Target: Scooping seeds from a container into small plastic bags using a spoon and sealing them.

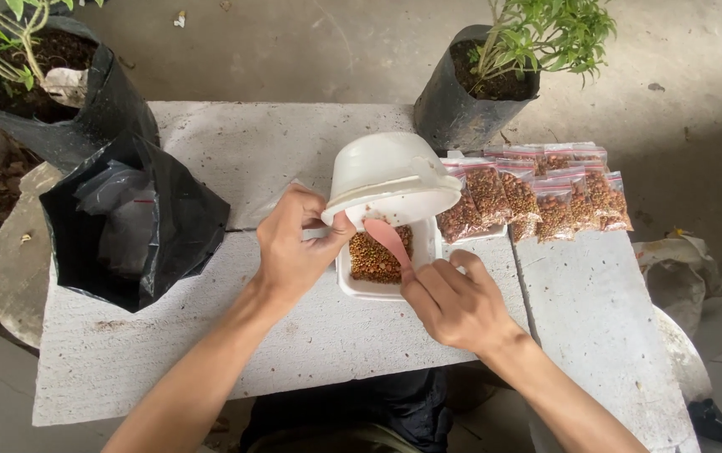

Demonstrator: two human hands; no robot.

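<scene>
My left hand (292,245) grips the rim of a white bowl (390,176) and holds it tilted, nearly upside down, above a white square tray (424,252) filled with brown granules (376,258). My right hand (453,302) holds a small pink spoon (388,238) whose tip reaches under the bowl's rim, just over the granules. A clear plastic bag (273,205) appears pinched beneath my left hand. Both hands work over a pale concrete slab (235,327).
Several small zip bags of brown granules (545,193) lie in a row right of the tray. A black bag holding empty clear bags (126,226) stands at left. Black nursery bags with green plants stand at back right (470,101) and far left (33,84).
</scene>
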